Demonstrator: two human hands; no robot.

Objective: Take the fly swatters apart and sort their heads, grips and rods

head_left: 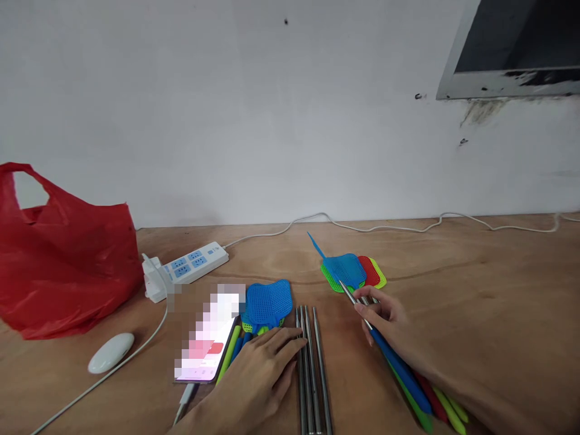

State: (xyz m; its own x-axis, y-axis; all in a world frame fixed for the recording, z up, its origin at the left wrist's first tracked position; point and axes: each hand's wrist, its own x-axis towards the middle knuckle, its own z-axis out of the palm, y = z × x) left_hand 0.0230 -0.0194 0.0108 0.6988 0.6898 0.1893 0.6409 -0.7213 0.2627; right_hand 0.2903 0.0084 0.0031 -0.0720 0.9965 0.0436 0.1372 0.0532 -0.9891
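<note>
The right hand (385,314) pinches a thin stick (350,296) between thumb and fingers; its tip points ahead and to the left, and its blue handle (401,368) runs back under the wrist. The left hand (260,368) is loosely spread, with fingertips touching the rods (312,374). These lie between the hands, long way pointing ahead, with the left hand nearer. Swatters (345,269) lie just past the right hand, and a blue swatter (267,302) just past the left. Left of that hand are a phone (211,338) and a red bag (77,260).
</note>
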